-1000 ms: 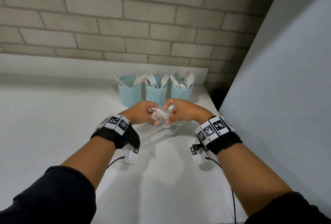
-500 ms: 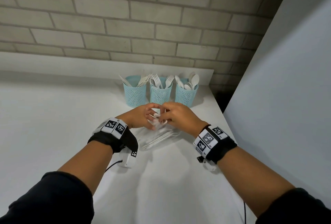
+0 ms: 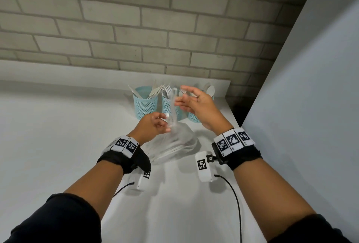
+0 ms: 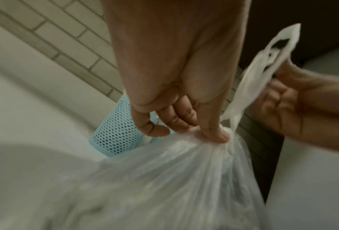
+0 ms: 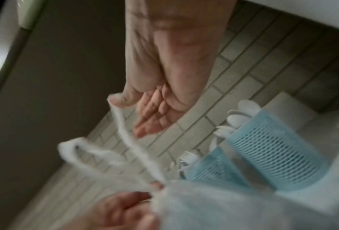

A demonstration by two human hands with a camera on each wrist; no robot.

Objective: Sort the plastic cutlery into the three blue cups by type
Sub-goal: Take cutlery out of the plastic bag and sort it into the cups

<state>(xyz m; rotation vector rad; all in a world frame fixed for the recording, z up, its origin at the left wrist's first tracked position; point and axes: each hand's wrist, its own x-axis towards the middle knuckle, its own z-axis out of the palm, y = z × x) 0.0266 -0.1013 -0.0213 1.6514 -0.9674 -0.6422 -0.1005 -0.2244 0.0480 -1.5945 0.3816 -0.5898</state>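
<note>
Three blue mesh cups stand in a row at the back of the table: the left cup [image 3: 144, 103] with knives, the middle cup [image 3: 168, 107] with forks, the right cup [image 3: 194, 117] with spoons, partly behind my right hand. A clear plastic bag [image 3: 174, 143] of white cutlery lies in front of them. My left hand [image 3: 159, 124] grips the bag's gathered neck [image 4: 222, 140]. My right hand [image 3: 182, 97] is raised with straight fingers. The bag's handle strip [image 3: 173, 103] runs up to it and hooks over the thumb [image 5: 121, 99].
A brick wall [image 3: 136, 29] with a low white ledge [image 3: 77, 75] backs the table. A tall grey panel [image 3: 310, 87] closes the right side, with a dark gap [image 3: 238, 110] at the corner. Bare white tabletop [image 3: 58, 136] stretches to the left.
Both hands were together at the bag's knot. The right hand has now lifted up and back toward the cups, drawing the handle strip upright, while the left hand keeps hold of the neck.
</note>
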